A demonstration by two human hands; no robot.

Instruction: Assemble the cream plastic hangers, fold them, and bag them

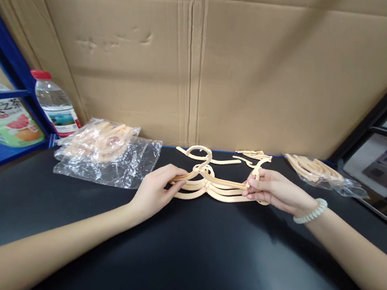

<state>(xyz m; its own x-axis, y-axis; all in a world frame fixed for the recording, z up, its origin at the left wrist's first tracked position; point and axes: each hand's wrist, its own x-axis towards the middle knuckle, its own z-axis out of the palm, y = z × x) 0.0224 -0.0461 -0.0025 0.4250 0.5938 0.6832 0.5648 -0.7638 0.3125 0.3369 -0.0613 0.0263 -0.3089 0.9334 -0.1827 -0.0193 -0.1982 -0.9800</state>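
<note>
**Head view: both hands pinch a stack of cream plastic hangers**

Head view shows a black worktop [178, 249] with a blue front edge, backed by a wall of flattened cardboard [197, 68]. Near the middle of the worktop, toward its far edge, lies a small stack of hangers [214, 187], cream-coloured and thin, their hooks curling up toward the cardboard. The left hand [155, 192] is closed on the stack's left end, fingers pinched over the arms. The right hand [272, 188] is clamped on the right end in the same way; a pale beaded bracelet [310, 211] sits on that wrist.

Just behind the stack, along the far edge, loose hanger pieces [209, 156] lie flat (a hook and a few curved arms). Toward the far left corner a clear plastic bag [105, 153] holds more of the same cream parts, and at the far right corner another bag of parts [315, 170] rests near the black frame. Beyond the left edge, a water bottle [56, 105] with a red cap stands beside a blue shelf.
</note>
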